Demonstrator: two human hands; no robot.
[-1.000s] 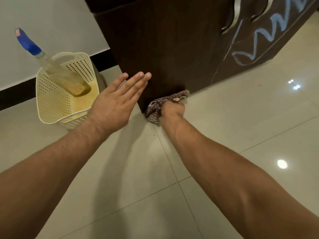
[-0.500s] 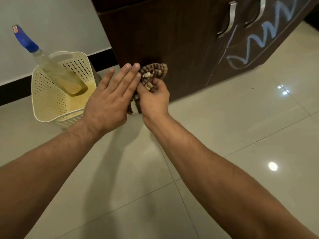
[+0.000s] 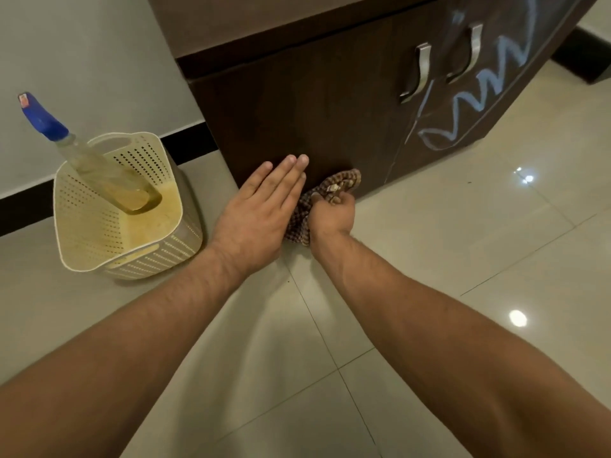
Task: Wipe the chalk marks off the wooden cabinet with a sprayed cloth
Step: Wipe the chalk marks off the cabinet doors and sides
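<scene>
The dark wooden cabinet (image 3: 314,94) stands on the tiled floor. Blue zigzag chalk marks (image 3: 476,104) cover its right door, beside two metal handles (image 3: 416,74). My right hand (image 3: 330,214) grips a bunched checked cloth (image 3: 334,186) against the bottom of the left door, close to the floor. My left hand (image 3: 261,213) lies flat with straight fingers just left of the cloth, fingertips at the cabinet's lower edge. A spray bottle (image 3: 82,153) with a blue nozzle leans in a cream basket (image 3: 99,239) to the left.
The basket stands on the floor by the white wall and its black skirting (image 3: 26,200). Glossy beige tiles (image 3: 429,259) stretch in front of the cabinet, with light glare at the right.
My right hand has dropped with the cloth down the left door, back toward the floor. My left hand has moved with it, staying flat beside the cloth.
</scene>
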